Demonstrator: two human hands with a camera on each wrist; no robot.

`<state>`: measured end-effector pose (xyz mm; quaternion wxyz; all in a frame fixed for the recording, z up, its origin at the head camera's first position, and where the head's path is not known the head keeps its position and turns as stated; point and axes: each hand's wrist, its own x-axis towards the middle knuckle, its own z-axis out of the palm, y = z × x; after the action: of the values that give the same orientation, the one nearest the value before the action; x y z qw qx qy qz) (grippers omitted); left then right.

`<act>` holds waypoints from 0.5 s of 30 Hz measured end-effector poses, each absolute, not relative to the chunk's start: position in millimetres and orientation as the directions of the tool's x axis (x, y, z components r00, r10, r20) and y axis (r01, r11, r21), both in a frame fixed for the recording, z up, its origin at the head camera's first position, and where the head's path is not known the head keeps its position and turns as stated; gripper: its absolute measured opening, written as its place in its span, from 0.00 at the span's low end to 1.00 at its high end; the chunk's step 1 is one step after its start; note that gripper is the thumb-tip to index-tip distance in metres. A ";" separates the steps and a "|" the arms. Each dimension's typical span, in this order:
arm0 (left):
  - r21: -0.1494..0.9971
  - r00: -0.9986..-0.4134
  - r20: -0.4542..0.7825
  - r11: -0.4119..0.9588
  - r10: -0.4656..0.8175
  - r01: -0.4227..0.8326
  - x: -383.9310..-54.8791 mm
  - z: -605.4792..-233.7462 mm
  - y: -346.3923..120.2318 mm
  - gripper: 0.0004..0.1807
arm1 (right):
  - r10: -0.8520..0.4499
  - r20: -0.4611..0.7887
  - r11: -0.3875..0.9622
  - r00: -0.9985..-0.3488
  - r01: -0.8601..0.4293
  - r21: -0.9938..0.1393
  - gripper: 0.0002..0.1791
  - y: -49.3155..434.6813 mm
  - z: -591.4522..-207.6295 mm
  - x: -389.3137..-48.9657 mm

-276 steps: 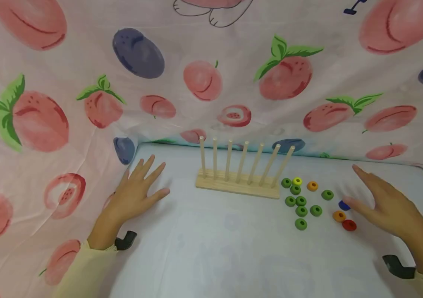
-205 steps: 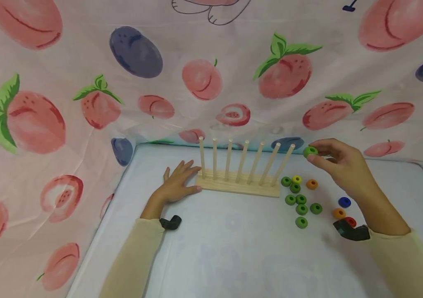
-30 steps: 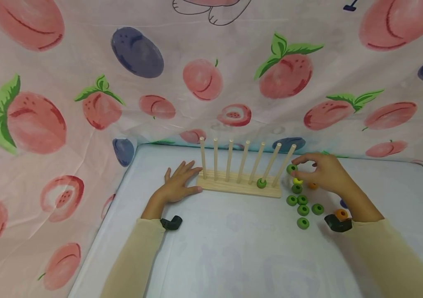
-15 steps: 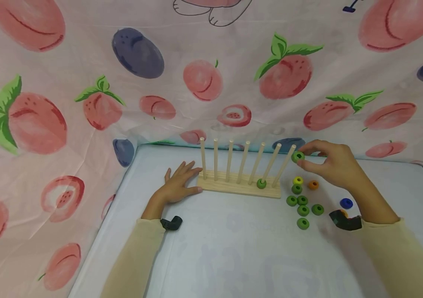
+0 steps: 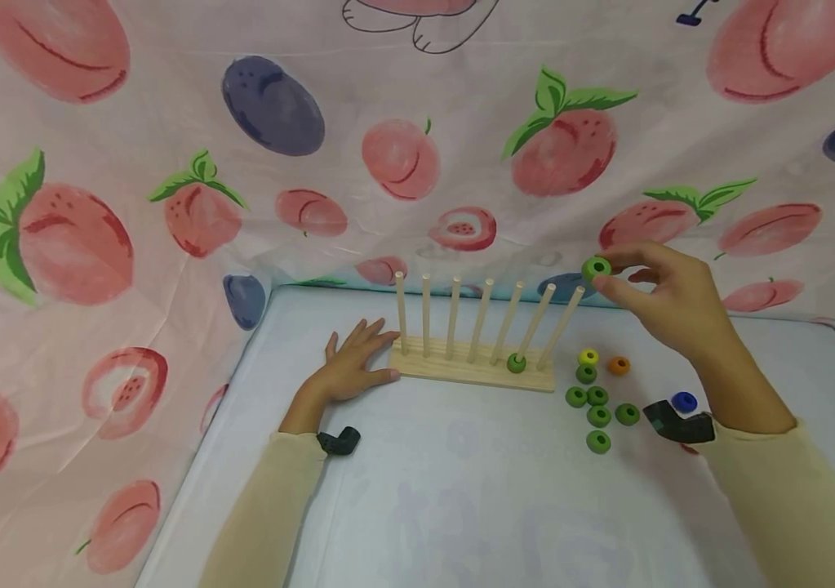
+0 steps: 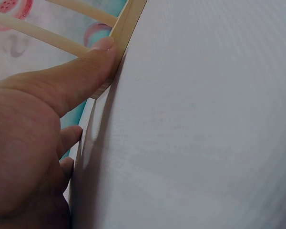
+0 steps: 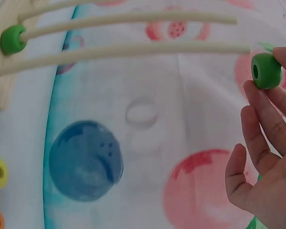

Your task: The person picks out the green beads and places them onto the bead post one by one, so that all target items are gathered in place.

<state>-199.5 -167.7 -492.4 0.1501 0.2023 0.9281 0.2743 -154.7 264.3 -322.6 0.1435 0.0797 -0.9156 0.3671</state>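
My right hand (image 5: 677, 298) pinches a green bead (image 5: 597, 269) in the head view, raised above and right of the rightmost peg's tip. In the right wrist view, the bead's hole (image 7: 256, 72) faces the peg tips and the bead is apart from them. A wooden peg rack (image 5: 472, 371) with several upright pegs stands on the table. One green bead (image 5: 516, 363) sits low on its second peg from the right. My left hand (image 5: 347, 367) rests at the rack's left end, fingers spread and straight; the thumb (image 6: 88, 71) lies along the base's front side, the index fingertip partly hidden.
Right of the rack lie several loose green beads (image 5: 598, 416), a yellow bead (image 5: 588, 356), an orange bead (image 5: 619, 365) and a blue bead (image 5: 685, 402). The right wrist camera (image 5: 677, 423) partly covers a red bead (image 5: 690, 448). A fruit-print cloth (image 5: 461, 163) hangs behind the table.
My right hand picked up a green bead beside the yellow one and has raised it higher. Earlier, another green bead went onto the rack. The left hand has stayed at the rack's end lately.
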 end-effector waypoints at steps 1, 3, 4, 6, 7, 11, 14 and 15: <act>0.570 -0.873 -0.169 0.768 0.458 0.292 -199.5 -492.4 -167.5 0.41 | -0.043 0.317 0.706 -0.947 -0.254 -0.661 0.19 261.3 -321.2 -154.4; 0.572 -0.872 -0.168 0.766 0.460 0.293 -199.5 -492.7 -167.4 0.41 | -0.051 0.304 0.687 -0.951 -0.255 -0.681 0.18 255.3 -319.2 -154.0; 0.574 -0.872 -0.166 0.764 0.460 0.294 -199.6 -492.9 -167.4 0.41 | -0.057 0.301 0.678 -0.952 -0.259 -0.688 0.18 252.5 -318.5 -154.0; 0.577 -0.872 -0.167 0.763 0.460 0.292 -199.7 -493.2 -167.1 0.41 | -0.076 0.305 0.661 -0.949 -0.277 -0.697 0.17 247.1 -317.4 -153.8; 0.577 -0.872 -0.166 0.763 0.460 0.292 -199.8 -493.3 -167.1 0.41 | -0.086 0.309 0.654 -0.947 -0.288 -0.700 0.17 244.7 -317.2 -153.8; 0.577 -0.873 -0.165 0.762 0.460 0.293 -200.1 -493.5 -167.0 0.41 | -0.125 0.333 0.642 -0.935 -0.332 -0.691 0.15 236.4 -317.5 -154.1; 0.579 -0.873 -0.161 0.760 0.461 0.294 -200.2 -492.8 -167.5 0.41 | -0.149 0.333 0.635 -0.931 -0.348 -0.690 0.14 233.1 -319.9 -155.0; 0.580 -0.873 -0.160 0.760 0.461 0.295 -200.1 -492.6 -167.7 0.41 | -0.156 0.331 0.634 -0.931 -0.351 -0.689 0.14 232.3 -321.0 -155.3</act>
<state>-200.1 -167.7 -492.6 0.1483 0.2040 0.9262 0.2803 -155.3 232.3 -321.0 0.1208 0.1417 -0.8959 0.4034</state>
